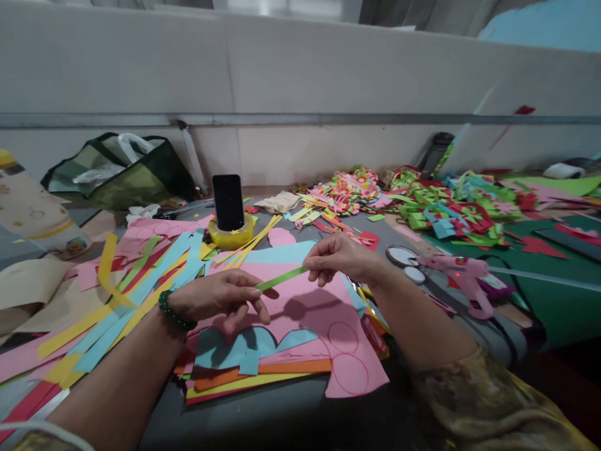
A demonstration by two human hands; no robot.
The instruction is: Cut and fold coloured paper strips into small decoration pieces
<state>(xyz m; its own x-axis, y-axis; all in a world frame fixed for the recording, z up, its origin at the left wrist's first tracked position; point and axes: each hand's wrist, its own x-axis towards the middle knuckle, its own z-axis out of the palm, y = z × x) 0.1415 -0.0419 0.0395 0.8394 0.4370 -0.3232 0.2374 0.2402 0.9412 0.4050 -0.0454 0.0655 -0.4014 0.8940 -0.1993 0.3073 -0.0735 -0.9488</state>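
A narrow green paper strip (284, 277) is stretched between my two hands, above a stack of coloured sheets. My left hand (230, 297), with a dark green bead bracelet (174, 311) at the wrist, pinches its left end. The right end sits between the thumb and fingers of my right hand (335, 258). Under them lies a pink sheet (310, 313) with drawn circles and scalloped cut-outs, over light blue, orange and yellow sheets.
Loose paper strips (136, 300) spread to the left. A phone (228, 202) stands in a yellow tape roll (231, 235) behind the stack. To the right lies a pink glue gun (462, 275) with a lit light. Paper flowers (350, 188) and small paper baskets (460, 213) are heaped at the back.
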